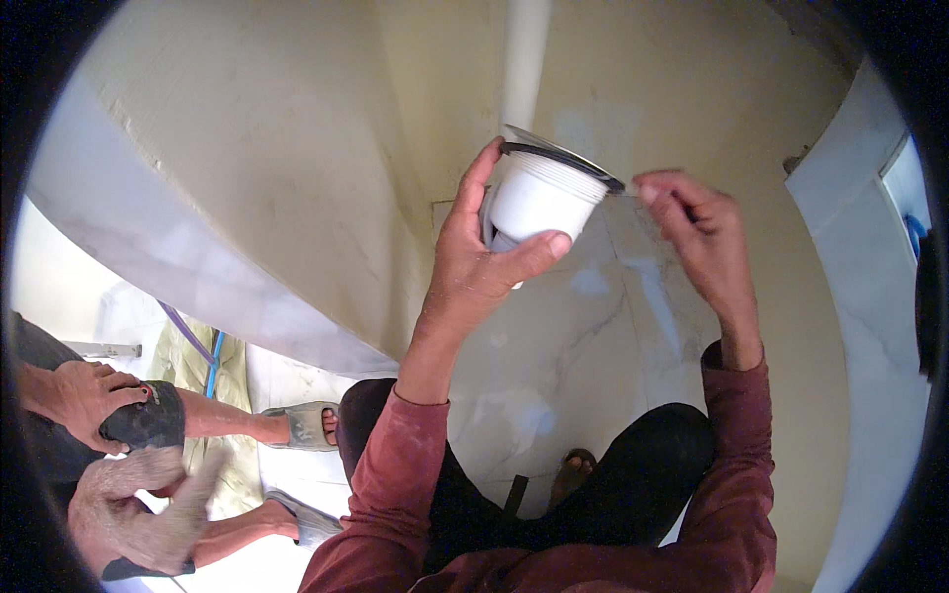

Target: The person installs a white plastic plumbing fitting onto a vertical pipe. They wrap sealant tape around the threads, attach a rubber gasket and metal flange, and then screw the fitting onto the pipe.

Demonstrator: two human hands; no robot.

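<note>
My left hand (474, 242) is wrapped round a white plastic sink drain (544, 203), its thumb along the near side. The drain is held tilted in mid-air, with ridged threads below its top. A black rubber gasket (565, 158) and a thin metal flange (554, 141) sit at its upper end. Just right of the gasket's edge, my right hand (697, 222) has thumb and forefinger pinched together and the other fingers curled. Whether something small lies in that pinch cannot be made out.
A white vertical pipe (526, 64) stands behind the drain. Pale walls close in on both sides, with a marble-edged slab (217, 262) at left. At lower left are another person's hand (94, 400) on a knee, a blurred second hand, sandalled feet, and yellowish plastic sheeting (232, 376).
</note>
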